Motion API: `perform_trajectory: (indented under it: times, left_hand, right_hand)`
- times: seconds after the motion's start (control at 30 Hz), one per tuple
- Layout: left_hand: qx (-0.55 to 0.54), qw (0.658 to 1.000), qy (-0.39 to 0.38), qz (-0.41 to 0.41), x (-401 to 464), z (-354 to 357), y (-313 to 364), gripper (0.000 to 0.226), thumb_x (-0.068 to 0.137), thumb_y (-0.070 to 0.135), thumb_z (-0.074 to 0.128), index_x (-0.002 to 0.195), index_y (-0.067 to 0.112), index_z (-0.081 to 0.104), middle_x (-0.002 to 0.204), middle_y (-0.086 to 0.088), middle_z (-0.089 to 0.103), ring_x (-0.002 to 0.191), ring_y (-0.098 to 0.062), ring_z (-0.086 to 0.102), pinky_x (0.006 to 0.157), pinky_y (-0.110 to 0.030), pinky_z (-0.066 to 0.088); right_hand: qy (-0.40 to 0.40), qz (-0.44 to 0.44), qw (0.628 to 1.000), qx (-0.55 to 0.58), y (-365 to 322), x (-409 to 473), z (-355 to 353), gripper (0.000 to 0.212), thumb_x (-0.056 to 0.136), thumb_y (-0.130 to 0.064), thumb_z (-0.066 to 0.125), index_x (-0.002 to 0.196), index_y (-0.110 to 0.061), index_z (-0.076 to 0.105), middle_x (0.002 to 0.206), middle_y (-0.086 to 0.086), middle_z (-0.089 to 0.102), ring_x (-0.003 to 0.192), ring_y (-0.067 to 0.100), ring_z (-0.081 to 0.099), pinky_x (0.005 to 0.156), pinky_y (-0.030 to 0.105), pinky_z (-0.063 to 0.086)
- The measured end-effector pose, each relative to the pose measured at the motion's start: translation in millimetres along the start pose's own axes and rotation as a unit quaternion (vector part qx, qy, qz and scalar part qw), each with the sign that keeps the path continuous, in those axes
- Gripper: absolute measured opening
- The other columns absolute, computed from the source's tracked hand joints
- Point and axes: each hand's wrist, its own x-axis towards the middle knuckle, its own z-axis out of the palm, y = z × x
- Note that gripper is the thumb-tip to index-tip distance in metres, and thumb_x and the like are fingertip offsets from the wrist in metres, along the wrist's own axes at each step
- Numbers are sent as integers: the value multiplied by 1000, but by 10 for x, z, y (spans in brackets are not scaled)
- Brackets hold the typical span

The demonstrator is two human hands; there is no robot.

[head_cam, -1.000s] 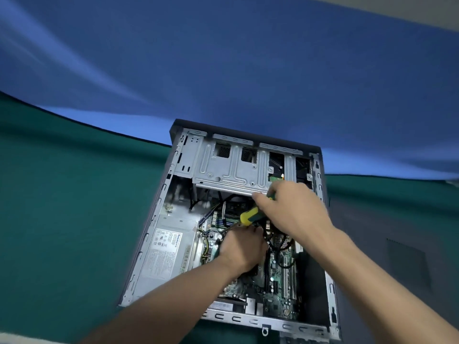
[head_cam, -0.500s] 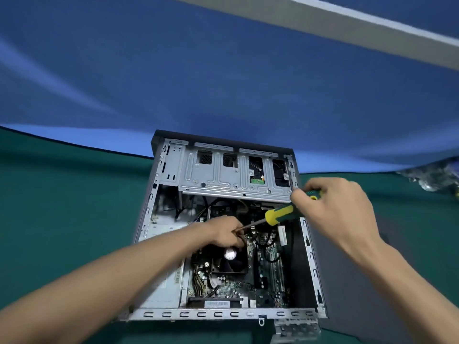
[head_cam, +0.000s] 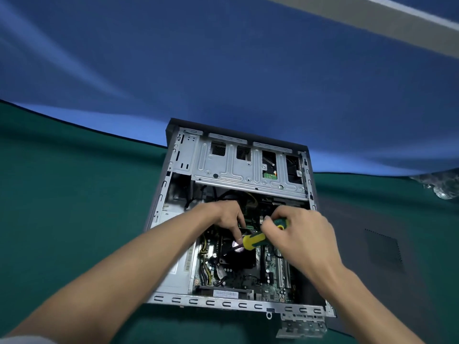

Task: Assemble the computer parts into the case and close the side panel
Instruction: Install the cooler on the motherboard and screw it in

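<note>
Fingers of the right hand (head_cam: 301, 240) curl round the green and yellow screwdriver (head_cam: 260, 238), its tip aimed down at the dark cooler fan (head_cam: 238, 254); the left hand (head_cam: 227, 217) reaches into the open computer case (head_cam: 233, 304), its fingers bent downward with one fingertip beside the screwdriver's yellow collar, whether it pinches anything I cannot tell; the case lies on its side mid-table on the green table cloth (head_cam: 74, 207), its far end near the back edge; the dark side panel (head_cam: 397, 256) lies flat just right of it; a blue backdrop (head_cam: 223, 70) hangs behind.
</note>
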Motion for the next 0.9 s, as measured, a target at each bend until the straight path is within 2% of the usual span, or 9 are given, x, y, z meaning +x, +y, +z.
perform_trajectory:
  times: [0.1, 0.27, 0.5, 0.67, 0.77, 0.9]
  left_hand:
    - [8, 1000, 8, -1, -15, 2, -1, 50, 70, 31, 81, 117, 22, 67, 120, 2, 64, 91, -10, 47, 74, -20, 34]
    - [4, 1000, 11, -7, -14, 5, -10, 47, 71, 31, 80, 116, 22, 68, 121, 3, 64, 96, -12, 49, 77, -22, 34]
    - [-4, 1000, 14, -7, -16, 4, -6, 45, 71, 25, 80, 114, 19, 69, 118, 0, 66, 95, -11, 51, 78, -21, 35]
    - [4, 1000, 19, -7, -10, 12, 1, 38, 75, 18, 76, 112, 17, 70, 116, 0, 66, 102, -15, 56, 78, -22, 40]
    - [15, 1000, 21, -12, -12, 9, 2, 39, 76, 19, 75, 115, 18, 68, 118, 3, 65, 107, -16, 56, 84, -24, 43]
    - [14, 999, 31, -14, -33, 12, 16, 30, 75, 18, 74, 105, 13, 71, 112, -4, 67, 101, -21, 58, 69, -22, 40]
  right_hand:
    - [-13, -7, 1000, -7, -47, -16, 92, 27, 79, -50, 48, 77, -29, 65, 44, -6, 49, 47, 6, 45, 43, 20, 27]
    - [-20, -8, 1000, -19, -80, -6, 113, 28, 81, -50, 47, 78, -29, 65, 46, -4, 52, 54, 14, 53, 44, 21, 31]
    - [-19, -34, 998, -49, -127, -25, 94, 31, 82, -50, 45, 78, -27, 64, 43, -3, 48, 51, 14, 53, 43, 21, 30]
    - [-29, -58, 995, -79, -170, -56, 67, 47, 79, -60, 30, 83, -26, 62, 54, -4, 57, 59, 17, 58, 47, 25, 32]
    - [-73, -80, 992, -64, -207, -50, -13, 36, 76, -60, 37, 84, -29, 53, 59, -6, 56, 60, 14, 54, 47, 25, 29]
    - [-164, -126, 978, -34, -249, -3, -164, 31, 79, -51, 48, 97, -30, 36, 61, -7, 49, 56, 5, 44, 47, 23, 24]
